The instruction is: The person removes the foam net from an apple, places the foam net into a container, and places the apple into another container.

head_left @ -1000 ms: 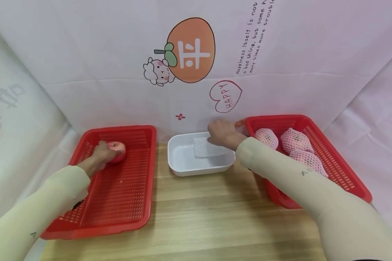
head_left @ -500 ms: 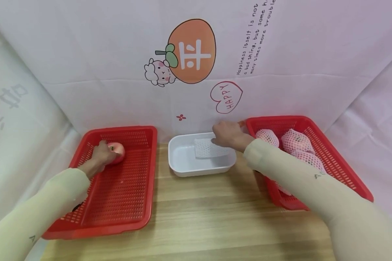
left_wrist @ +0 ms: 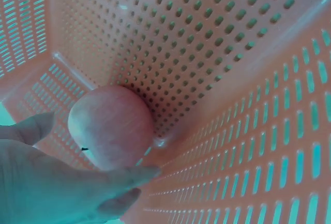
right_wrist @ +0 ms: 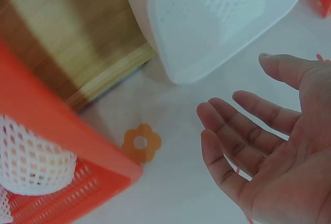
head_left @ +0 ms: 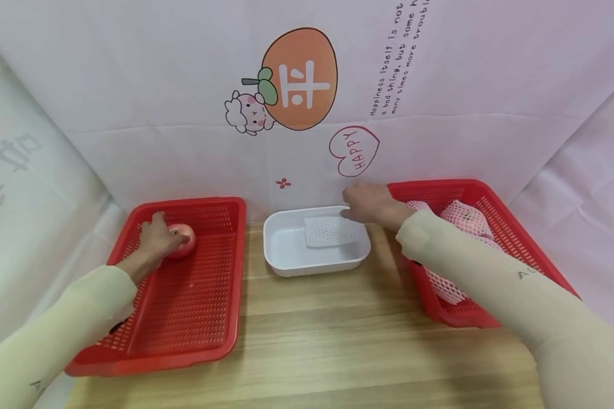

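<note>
In the left red basket lies a pink-red apple, in the far left corner. My left hand is beside and over the apple, fingers extended and thumb spread. In the left wrist view its thumb stands apart from the fruit, while a straight finger lies along the apple's near side; contact is hard to tell. My right hand holds nothing, its fingers loosely bent. It hovers at the far right end of a white container, in which a white foam net sleeve lies flat.
A second red basket at the right holds several fruits in pink-white foam nets; my right forearm covers part of it. Wooden tabletop runs in front of the container. A printed cloth hangs close behind.
My right hand has shifted right, from over the white container toward the right basket. My left hand's fingers have spread and loosened around the apple, which stays in place.
</note>
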Demonstrator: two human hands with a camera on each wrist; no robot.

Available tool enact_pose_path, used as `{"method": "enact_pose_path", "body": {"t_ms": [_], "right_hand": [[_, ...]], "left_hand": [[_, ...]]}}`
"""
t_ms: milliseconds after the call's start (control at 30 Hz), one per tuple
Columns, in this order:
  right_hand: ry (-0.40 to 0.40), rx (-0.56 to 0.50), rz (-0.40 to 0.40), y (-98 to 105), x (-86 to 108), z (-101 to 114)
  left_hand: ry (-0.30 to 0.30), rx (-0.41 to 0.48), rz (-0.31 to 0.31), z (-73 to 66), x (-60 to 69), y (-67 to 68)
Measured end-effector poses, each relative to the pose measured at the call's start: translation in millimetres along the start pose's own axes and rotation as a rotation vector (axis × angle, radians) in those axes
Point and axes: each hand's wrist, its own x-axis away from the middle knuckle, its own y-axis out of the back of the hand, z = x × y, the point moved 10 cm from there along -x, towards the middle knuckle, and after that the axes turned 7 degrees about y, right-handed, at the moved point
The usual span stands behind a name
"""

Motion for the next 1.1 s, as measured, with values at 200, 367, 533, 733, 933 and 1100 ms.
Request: {"method": "enact_pose_path", "body": {"t_ms": [200,367,533,733,933,1100], "right_hand": [[0.011,-0.051,-0.032,11.1,13.3,-6.4],[0.011,-0.046,-0.052,21.6,25.7,-9.2],[0.005,-0.029,-0.077,30.1,35.9,-14.8],[0.008,-0.018,-0.108,33.5,46.8,-22.4],[0.015,-0.047,-0.155,38.0,60.6,-28.7],[0.004,-0.052,-0.180,42.4,72.7,-33.5]], "left_hand": [[-0.030,-0.033,-0.039,-5.6,4.8,10.0],[-0.038,-0.016,-0.044,-11.3,8.3,15.3],[-0.045,0.022,-0.037,-17.7,10.2,19.0],[-0.091,0.057,-0.054,-26.0,14.9,26.1],[-0.132,0.073,-0.048,-38.0,26.6,31.9],[-0.156,0.052,-0.037,-49.2,36.0,31.5]]}}
